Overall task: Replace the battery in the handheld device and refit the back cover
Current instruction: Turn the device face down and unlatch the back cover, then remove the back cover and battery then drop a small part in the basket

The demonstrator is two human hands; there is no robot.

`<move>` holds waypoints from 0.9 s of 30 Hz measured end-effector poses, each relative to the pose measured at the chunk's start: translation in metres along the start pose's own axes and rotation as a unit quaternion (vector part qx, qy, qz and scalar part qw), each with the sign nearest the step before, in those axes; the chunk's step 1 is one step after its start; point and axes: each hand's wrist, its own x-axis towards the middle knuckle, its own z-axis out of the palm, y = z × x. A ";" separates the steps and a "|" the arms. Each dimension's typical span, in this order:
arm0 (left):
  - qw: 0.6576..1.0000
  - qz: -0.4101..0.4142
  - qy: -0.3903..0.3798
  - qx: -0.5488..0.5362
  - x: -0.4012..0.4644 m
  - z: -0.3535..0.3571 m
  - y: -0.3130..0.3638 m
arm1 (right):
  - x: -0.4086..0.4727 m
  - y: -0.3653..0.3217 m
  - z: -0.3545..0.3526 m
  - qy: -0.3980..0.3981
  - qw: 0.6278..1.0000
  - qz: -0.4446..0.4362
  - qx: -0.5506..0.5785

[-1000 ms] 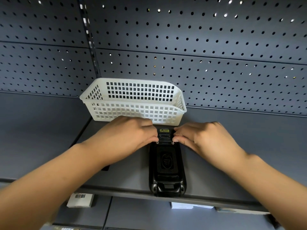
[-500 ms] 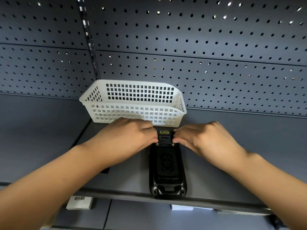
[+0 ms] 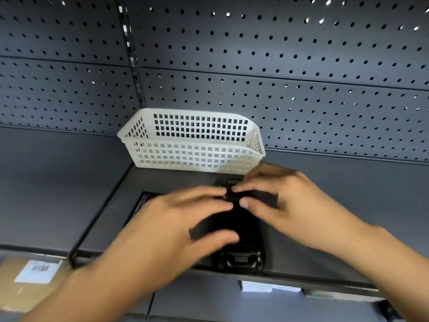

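We have the black plastic handheld device [image 3: 241, 238] lying back-up on the grey metal shelf [image 3: 325, 240], just in front of the white perforated plastic basket [image 3: 192, 145], so both hands can work on its cover. Its long axis runs from the shelf's front edge toward the basket. Our left hand [image 3: 176, 219] lies spread over its middle, blurred, gripping nothing we can make out, while our right hand [image 3: 285, 198] pinches narrowly at the far end, probably at a latch.

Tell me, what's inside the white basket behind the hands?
Nothing shows inside the white basket. Its far wall is bare through the open top, and no shapes show through the holes in the front. The very bottom is hidden by the front wall, so something flat could lie there unseen.
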 end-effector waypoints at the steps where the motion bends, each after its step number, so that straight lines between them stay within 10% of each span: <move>1: 1.000 -0.003 -0.003 -0.020 -0.013 0.006 0.009 | -0.001 -0.004 0.002 -0.024 1.000 0.009 -0.008; 19: 0.996 -0.007 0.077 -0.038 -0.045 0.051 0.017 | 0.017 -0.018 0.012 -0.105 0.983 0.150 0.024; 27: 0.994 0.017 0.099 -0.040 -0.051 0.054 0.017 | -0.013 -0.014 0.000 -0.067 0.896 0.209 0.386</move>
